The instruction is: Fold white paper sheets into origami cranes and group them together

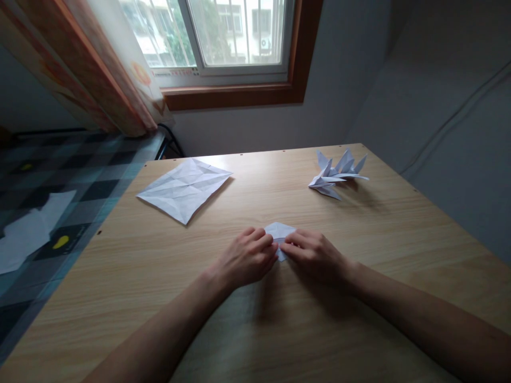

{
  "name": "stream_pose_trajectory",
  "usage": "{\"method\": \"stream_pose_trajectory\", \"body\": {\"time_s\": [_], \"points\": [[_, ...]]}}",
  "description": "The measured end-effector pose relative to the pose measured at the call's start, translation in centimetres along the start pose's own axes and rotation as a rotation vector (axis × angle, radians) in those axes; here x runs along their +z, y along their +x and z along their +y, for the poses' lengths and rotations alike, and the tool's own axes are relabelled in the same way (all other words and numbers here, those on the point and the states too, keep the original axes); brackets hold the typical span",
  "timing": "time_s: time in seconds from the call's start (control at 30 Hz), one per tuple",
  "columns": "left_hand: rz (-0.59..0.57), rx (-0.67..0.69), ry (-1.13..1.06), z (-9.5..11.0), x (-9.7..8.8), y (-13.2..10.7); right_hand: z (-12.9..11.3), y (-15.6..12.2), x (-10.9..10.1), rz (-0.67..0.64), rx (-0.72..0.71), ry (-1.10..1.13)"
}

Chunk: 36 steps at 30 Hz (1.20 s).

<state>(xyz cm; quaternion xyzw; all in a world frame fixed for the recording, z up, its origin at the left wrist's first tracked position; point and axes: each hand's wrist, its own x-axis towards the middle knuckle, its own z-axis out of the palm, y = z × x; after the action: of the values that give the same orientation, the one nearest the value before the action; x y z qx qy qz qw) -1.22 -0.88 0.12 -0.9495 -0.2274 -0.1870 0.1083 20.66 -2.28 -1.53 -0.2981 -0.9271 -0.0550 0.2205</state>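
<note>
A small folded sheet of white paper (279, 230) lies on the wooden table (223, 319), between my two hands. My left hand (249, 255) grips its left side with curled fingers. On the right side, my right hand (315, 252) pinches the paper, thumb and fingers close together. Parts of the sheet are hidden under the fingers of both hands. Farther back on the left rests a creased, unfolded white sheet (186, 189). Several pointed folded-paper pieces (337, 175) sit in a cluster at the back right.
Beyond the table's left edge is a checked cloth surface (107, 187) with loose white papers (27, 236) on it. A window (239, 37) and an orange patterned curtain (96, 64) are behind the table. A cable (443, 125) runs along the right wall.
</note>
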Motion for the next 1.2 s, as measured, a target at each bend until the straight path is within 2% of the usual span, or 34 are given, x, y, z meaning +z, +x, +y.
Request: {"method": "stream_pose_trajectory", "body": {"time_s": [0.07, 0.13, 0.3, 0.43, 0.53, 0.67, 0.77, 0.93, 1.2], "points": [[0.02, 0.033, 0.036, 0.1, -0.1, 0.1, -0.4, 0.0, -0.4, -0.053, -0.079, -0.062], [0.026, 0.065, 0.074, 0.2, -0.3, 0.2, -0.8, 0.1, -0.9, -0.087, -0.099, -0.098], [-0.021, 0.08, 0.121, 0.5, -0.5, 0.0, -1.3, 0.1, -1.5, -0.088, -0.066, -0.154], [0.001, 0.072, 0.104, 0.4, -0.4, -0.4, -1.2, 0.0, -1.2, -0.056, -0.026, -0.141], [0.019, 0.071, 0.078, 0.2, -0.2, -0.4, -0.8, 0.1, -0.5, 0.056, 0.094, -0.02], [-0.033, 0.054, -0.018, -0.1, -0.2, -0.3, 0.1, 1.0, 0.5, 0.236, 0.418, 0.251], [-0.074, 0.035, -0.085, -0.2, -0.2, -0.2, 0.8, 1.6, 0.9, 0.196, 0.562, 0.356], [-0.122, 0.011, -0.101, -0.4, -0.1, -0.3, 1.4, 1.8, 1.1, 0.093, 0.592, 0.418], [-0.156, -0.013, -0.103, -0.4, -0.1, -0.4, 1.7, 1.9, 1.0, 0.092, 0.646, 0.507]]}}
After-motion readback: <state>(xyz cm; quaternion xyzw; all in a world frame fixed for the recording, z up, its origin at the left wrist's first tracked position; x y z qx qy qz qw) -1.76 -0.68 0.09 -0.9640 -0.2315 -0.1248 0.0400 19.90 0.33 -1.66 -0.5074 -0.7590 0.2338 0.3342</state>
